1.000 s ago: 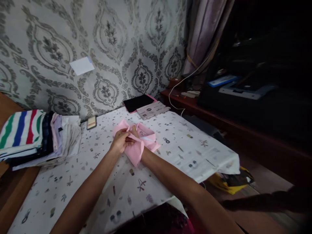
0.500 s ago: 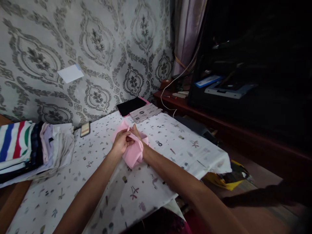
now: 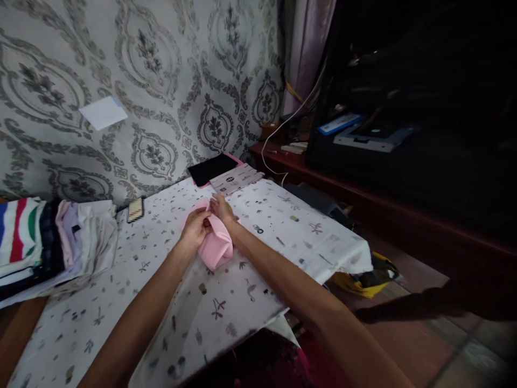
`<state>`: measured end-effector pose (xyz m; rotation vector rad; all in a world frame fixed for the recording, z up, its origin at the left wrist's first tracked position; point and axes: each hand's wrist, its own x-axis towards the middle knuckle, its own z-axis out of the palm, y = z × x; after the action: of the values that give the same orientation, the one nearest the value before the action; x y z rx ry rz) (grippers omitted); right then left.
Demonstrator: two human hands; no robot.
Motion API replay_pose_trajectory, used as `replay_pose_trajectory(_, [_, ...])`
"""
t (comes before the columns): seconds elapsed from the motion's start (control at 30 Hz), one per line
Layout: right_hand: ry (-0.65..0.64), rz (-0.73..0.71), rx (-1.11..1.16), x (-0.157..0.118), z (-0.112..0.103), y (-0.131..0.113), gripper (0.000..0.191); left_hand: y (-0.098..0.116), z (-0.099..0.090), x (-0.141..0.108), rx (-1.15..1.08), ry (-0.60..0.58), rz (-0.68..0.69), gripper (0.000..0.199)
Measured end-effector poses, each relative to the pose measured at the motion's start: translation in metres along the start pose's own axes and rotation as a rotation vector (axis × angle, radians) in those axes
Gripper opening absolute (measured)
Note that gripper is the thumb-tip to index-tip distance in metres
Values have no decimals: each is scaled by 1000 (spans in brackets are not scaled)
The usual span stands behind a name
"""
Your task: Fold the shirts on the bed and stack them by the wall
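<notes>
A pink cloth [image 3: 216, 249], bundled and partly folded over itself, is between my hands above the white patterned tablecloth [image 3: 161, 302]. My left hand [image 3: 196, 226] pinches its upper left edge, fingers closed on the fabric. At the cloth's upper right side, my right hand [image 3: 222, 210] is closed on it too, its fingertips partly hidden by the fabric. Whether the cloth is a garment or a plain piece of fabric, I cannot tell.
A stack of folded clothes [image 3: 60, 242] lies at the left. By the wall is a small card-like item [image 3: 135, 210]. A black flat item [image 3: 212, 168] and a printed grey packet [image 3: 236, 179] lie at the back. A dark red shelf [image 3: 299, 161] runs along the right.
My hands have shifted on the pink cloth, and its right-hand fold shows less now. The whole view has swung slightly to the right.
</notes>
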<state>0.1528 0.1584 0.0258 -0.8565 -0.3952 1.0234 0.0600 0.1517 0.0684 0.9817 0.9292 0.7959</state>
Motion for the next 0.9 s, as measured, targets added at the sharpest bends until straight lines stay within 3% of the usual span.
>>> replay_pose_trajectory(0.13, [67,6,-40,-16,-25,-26,37,-5,5,-2,21,-39,-34,28])
replay_pose_trajectory(0.3, [18,-121,-238,-75,-66,-50,46,-3,-4,-14,212,-195,91,29])
replay_pose_trajectory(0.37, [22,-176,-313,-98,-77,-53,50,0,-8,-18,412,-303,235,23])
replay_pose_trajectory(0.43, [46,-209,-394,-116,-84,-51,49,3,-8,-20,696,-432,463,20])
replay_pose_trajectory(0.5, [49,-200,-471,-128,-89,-48,44,3,-5,-20,987,-576,687,26])
replay_pose_trajectory(0.57, [39,-182,-526,-135,-93,-44,39,1,1,-19,1206,-719,819,36])
replay_pose_trajectory(0.7, [119,-211,-540,-143,-98,-38,40,-2,14,-19,1473,-889,880,45])
replay_pose_trajectory(0.9, [216,-166,-450,-161,-97,-21,42,5,22,-18,1630,-967,868,19])
